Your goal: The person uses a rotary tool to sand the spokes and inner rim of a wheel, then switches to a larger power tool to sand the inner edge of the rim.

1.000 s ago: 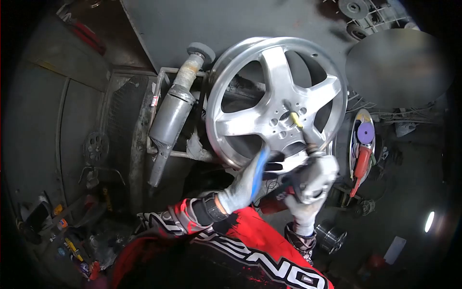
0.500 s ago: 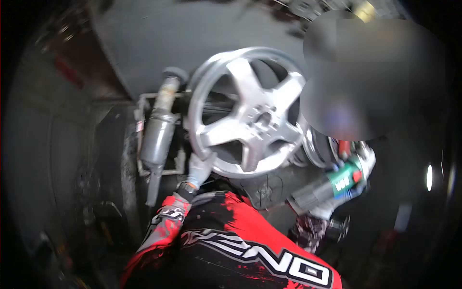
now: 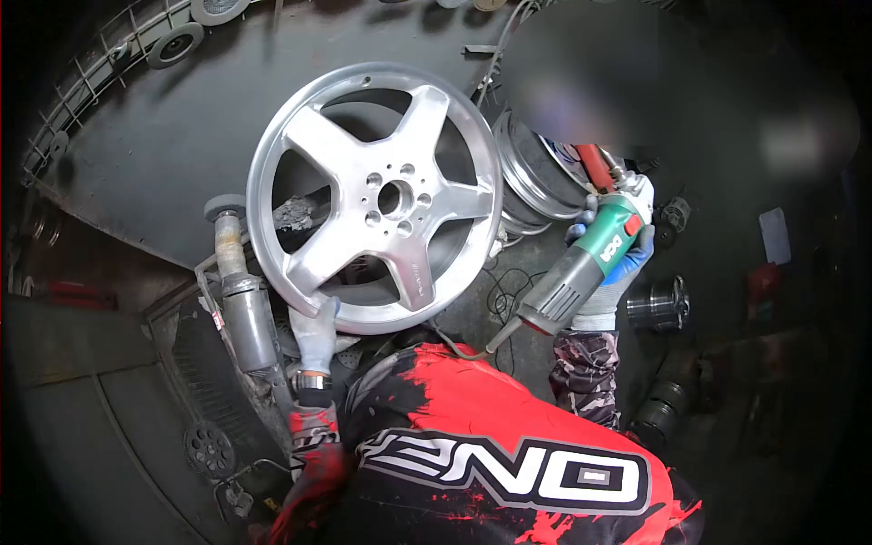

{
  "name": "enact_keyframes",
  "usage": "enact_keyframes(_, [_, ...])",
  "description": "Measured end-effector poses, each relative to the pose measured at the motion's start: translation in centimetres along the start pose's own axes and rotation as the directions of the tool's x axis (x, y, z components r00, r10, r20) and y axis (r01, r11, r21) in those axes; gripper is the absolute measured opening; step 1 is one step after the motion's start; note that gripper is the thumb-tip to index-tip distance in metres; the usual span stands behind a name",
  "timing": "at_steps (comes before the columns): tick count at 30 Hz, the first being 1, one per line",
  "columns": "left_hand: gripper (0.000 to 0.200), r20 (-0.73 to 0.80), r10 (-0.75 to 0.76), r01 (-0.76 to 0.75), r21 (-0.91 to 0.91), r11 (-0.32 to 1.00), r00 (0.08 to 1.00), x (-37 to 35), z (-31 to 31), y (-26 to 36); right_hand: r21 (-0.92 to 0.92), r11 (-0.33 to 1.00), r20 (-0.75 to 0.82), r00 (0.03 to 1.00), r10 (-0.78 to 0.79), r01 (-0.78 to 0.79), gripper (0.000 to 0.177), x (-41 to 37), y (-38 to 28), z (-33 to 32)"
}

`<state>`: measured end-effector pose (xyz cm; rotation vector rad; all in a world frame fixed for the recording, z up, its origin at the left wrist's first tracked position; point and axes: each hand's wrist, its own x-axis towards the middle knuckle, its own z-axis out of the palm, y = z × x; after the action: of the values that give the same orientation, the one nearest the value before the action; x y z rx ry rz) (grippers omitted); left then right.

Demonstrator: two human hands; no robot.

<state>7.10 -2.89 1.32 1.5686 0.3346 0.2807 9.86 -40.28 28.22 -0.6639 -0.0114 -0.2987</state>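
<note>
A silver five-spoke alloy wheel (image 3: 350, 195) is tilted up facing me. My gloved left hand (image 3: 315, 338) is closed on its lower-left rim, with the fingers partly hidden behind it. Off to the right of the wheel, my right hand (image 3: 625, 272), in a grey and blue glove, grips a green and black angle grinder (image 3: 586, 259). The grinder's head points up and away, and its red side handle (image 3: 596, 167) sticks out at the top. A blurred patch hides whatever lies beyond the head, and the grinder and the wheel are apart.
Left of the wheel lies a grey cylindrical motor tool (image 3: 247, 318) with a round grey wheel at its tip. More rims (image 3: 536, 173) stand behind on the right. Polishing discs (image 3: 175, 45) hang along a wire rack at upper left. A cable (image 3: 495, 341) trails from the grinder.
The view has swung and sharpened, so the wheel sits further left and higher. My right hand has come up with the grinder. Both hands keep their hold.
</note>
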Motion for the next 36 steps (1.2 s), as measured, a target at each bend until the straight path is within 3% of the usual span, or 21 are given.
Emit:
enact_keyframes(3, [0.051, 0.048, -0.045, 0.042, 0.057, 0.997, 0.998, 2.8, -2.2, 3.7, -0.121, 0.993, -0.012, 1.0, -0.018, 0.016, 0.076, 0.1, -0.7, -1.6])
enact_keyframes(5, [0.054, 0.194, -0.074, 0.004, 0.341, 0.94, 0.978, 5.7, -4.2, 5.4, -0.212, 0.977, -0.046, 0.999, -0.02, 0.01, 0.073, 0.1, -1.1, -3.1])
enact_keyframes(6, [0.056, 0.205, -0.079, -0.003, 0.372, 0.928, 0.976, 7.0, -4.7, 6.9, -0.286, 0.958, -0.099, 0.994, -0.039, 0.009, 0.071, 0.2, -1.1, -3.9])
enact_keyframes(8, [0.057, 0.301, 0.051, -0.179, 0.414, 0.893, 0.952, 10.1, -5.8, 8.9, -0.267, 0.963, -0.136, 0.991, 0.006, -0.042, 0.069, -0.2, -0.7, -3.7])
enact_keyframes(10, [0.054, 0.389, 0.092, -0.243, 0.359, 0.901, 0.916, 13.1, -6.0, 11.7, -0.276, 0.959, -0.102, 0.994, 0.033, -0.06, 0.069, -0.1, -0.8, -3.8])
enact_keyframes(11, [0.058, 0.425, -0.006, -0.147, 0.326, 0.934, 0.905, 13.7, -5.7, 15.2, -0.264, 0.961, -0.068, 0.996, 0.065, -0.081, 0.068, -0.1, -0.8, -3.9])
enact_keyframes(12, [0.071, 0.477, -0.05, -0.19, 0.441, 0.877, 0.878, 15.5, -5.8, 16.0, -0.252, 0.963, -0.026, 0.995, 0.093, -0.096, 0.068, 0.1, -1.0, -3.9])
enact_keyframes(14, [0.072, 0.481, -0.008, -0.271, 0.509, 0.817, 0.877, 16.7, -6.3, 16.9, -0.192, 0.975, 0.034, 0.992, 0.123, -0.114, 0.069, 0.0, -0.7, -2.7])
enact_keyframes(18, [0.065, 0.353, 0.074, -0.293, 0.623, 0.725, 0.933, 14.2, -8.3, 16.9, -0.213, 0.97, 0.199, 0.967, 0.158, -0.115, 0.071, 0.1, -0.4, -1.7])
enact_keyframes(19, [0.062, 0.228, 0.277, -0.358, 0.549, 0.755, 0.934, 13.0, -8.8, 16.4, -0.218, 0.969, 0.256, 0.952, 0.17, -0.114, 0.07, 0.2, -0.3, -1.5])
enact_keyframes(20, [0.059, 0.083, 0.455, -0.435, 0.481, 0.761, 0.887, 11.5, -9.1, 15.9, -0.224, 0.968, 0.308, 0.934, 0.18, -0.113, 0.07, 0.1, -0.3, -1.5])
enact_keyframes(21, [0.046, -0.03, 0.514, -0.415, 0.55, 0.725, 0.857, 8.2, -8.8, 19.0, -0.228, 0.966, 0.33, 0.924, 0.192, -0.119, 0.07, 0.0, -0.2, -1.6])
enact_keyframes(22, [0.046, -0.056, 0.52, -0.408, 0.553, 0.727, 0.852, 6.0, -8.4, 19.7, -0.254, 0.96, 0.326, 0.923, 0.204, -0.122, 0.069, -0.1, 0.0, -1.6])
enact_keyframes(24, [0.034, -0.313, 0.715, -0.516, 0.521, 0.68, 0.626, 2.1, -7.8, 20.8, -0.306, 0.938, 0.282, 0.925, 0.254, -0.164, 0.067, -0.2, 0.8, -1.3])
enact_keyframes(26, [0.028, -0.054, 0.828, -0.616, 0.641, 0.458, 0.559, -1.8, -5.5, 23.1, -0.387, 0.897, 0.271, 0.903, 0.333, -0.215, 0.066, 0.0, 1.3, -0.6])
enact_keyframes(28, [0.019, 0.062, 0.615, -0.617, 0.134, 0.775, 0.786, -3.5, -2.5, 23.2, -0.538, 0.835, 0.273, 0.913, 0.303, -0.116, 0.064, -0.5, 2.3, 1.4])
enact_keyframes(30, [0.023, 0.218, 0.564, -0.56, -0.088, 0.824, 0.796, -4.9, 0.7, 23.1, -0.585, 0.791, 0.224, 0.901, 0.372, -0.181, 0.062, -0.8, 2.5, 2.0])
enact_keyframes(32, [0.032, 0.233, 0.621, -0.562, -0.275, 0.78, 0.748, -5.0, 3.9, 23.6, -0.615, 0.758, 0.225, 0.873, 0.432, -0.217, 0.061, -1.4, 3.1, 4.2])
enact_keyframes(34, [0.04, 0.468, 0.366, -0.157, -0.428, 0.89, 0.804, -4.5, 5.3, 24.8, -0.637, 0.754, 0.198, 0.911, 0.362, -0.16, 0.055, -1.5, 3.8, 5.9])
enact_keyframes(35, [0.041, 0.557, 0.286, 0.085, -0.547, 0.833, 0.78, -3.8, 6.8, 24.7, -0.648, 0.755, 0.184, 0.941, 0.285, -0.103, 0.049, -1.5, 4.2, 6.4])
enact_keyframes(36, [0.041, 0.557, 0.28, 0.148, -0.602, 0.785, 0.782, -3.2, 8.8, 24.0, -0.657, 0.748, 0.18, 0.944, 0.276, -0.093, 0.049, -1.4, 4.3, 6.3])
